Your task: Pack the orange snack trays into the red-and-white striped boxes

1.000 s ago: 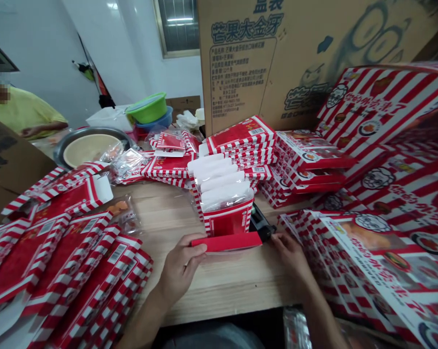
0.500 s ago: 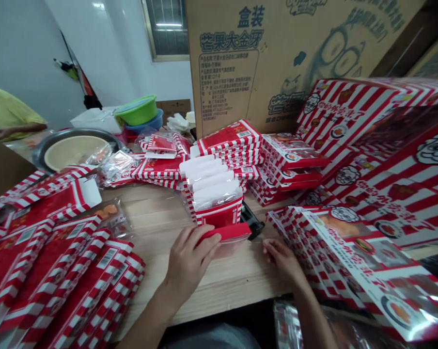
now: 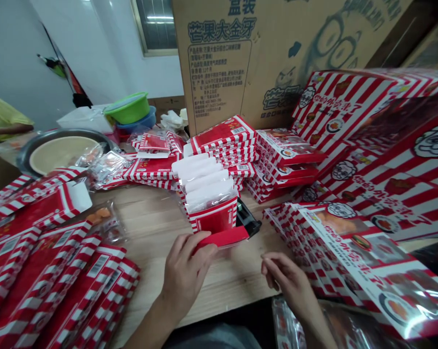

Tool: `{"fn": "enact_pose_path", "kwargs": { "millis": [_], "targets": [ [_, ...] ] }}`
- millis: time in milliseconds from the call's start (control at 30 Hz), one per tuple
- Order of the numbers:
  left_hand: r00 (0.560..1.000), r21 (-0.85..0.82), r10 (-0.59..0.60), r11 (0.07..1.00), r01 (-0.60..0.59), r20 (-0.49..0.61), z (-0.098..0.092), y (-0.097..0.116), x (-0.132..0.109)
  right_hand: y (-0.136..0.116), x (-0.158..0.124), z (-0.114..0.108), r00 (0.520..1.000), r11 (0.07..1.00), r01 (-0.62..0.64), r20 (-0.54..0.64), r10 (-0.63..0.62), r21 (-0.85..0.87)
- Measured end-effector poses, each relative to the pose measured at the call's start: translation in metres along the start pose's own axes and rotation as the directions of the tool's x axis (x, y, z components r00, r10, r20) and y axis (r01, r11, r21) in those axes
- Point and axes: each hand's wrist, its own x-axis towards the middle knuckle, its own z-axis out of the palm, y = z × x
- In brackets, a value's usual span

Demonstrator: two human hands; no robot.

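Observation:
My left hand (image 3: 188, 264) is closed round one end of a small flat red carton (image 3: 228, 237), gripping it between thumb and fingers just above the table. My right hand (image 3: 282, 271) is apart from the carton, to its right, with thumb and fingertips drawn together. Whatever may be between those fingertips is too small to make out. Directly behind the carton stands a red-and-white striped box (image 3: 215, 216) with a row of white-flapped packets (image 3: 208, 182) upright in it. A black tape dispenser (image 3: 250, 220) sits beside that box, partly hidden by it.
Striped flat boxes (image 3: 59, 271) lean in a pile at left. Stacked window boxes (image 3: 357, 252) fill the right. A large cardboard carton (image 3: 219, 72) stands behind. Clear-wrapped food (image 3: 106, 220), a metal basin (image 3: 23, 155) and a green tub (image 3: 128, 109) are at back left.
My right hand has moved slightly down and nearer to me, away from the dispenser. My left hand still holds the red carton. The whole view has shifted a little.

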Motion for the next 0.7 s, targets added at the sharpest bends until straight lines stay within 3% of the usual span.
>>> {"fn": "enact_pose_path", "kwargs": {
  "millis": [133,300,433,533,600,700],
  "targets": [
    [0.999,-0.022,-0.025,0.999,0.025,-0.032,0.004,0.006,0.004,-0.048,-0.033,0.04,0.974,0.933,0.224,-0.044,-0.221,0.283],
    [0.999,-0.043,-0.033,0.999,0.032,-0.033,0.007,0.007,0.001,-0.061,-0.017,0.094,0.999,0.926,0.034,-0.012,-0.032,0.376],
    [0.999,-0.004,0.033,0.999,-0.033,-0.016,0.001,0.005,0.003,-0.055,-0.006,0.102,0.998,0.936,-0.018,-0.052,0.039,0.352],
    [0.983,0.078,0.106,0.99,-0.119,0.15,-0.007,0.002,0.01,-0.052,-0.006,0.1,0.998,0.943,-0.024,-0.046,0.042,0.333],
    [0.967,0.062,0.098,0.991,-0.116,0.236,-0.01,-0.002,0.015,-0.047,-0.005,0.1,0.997,0.951,-0.015,-0.07,0.038,0.308],
    [0.966,-0.006,0.083,0.996,-0.084,0.244,-0.011,-0.01,0.021,-0.028,0.002,0.103,0.994,0.973,0.02,-0.113,0.006,0.228]
  ]
}}
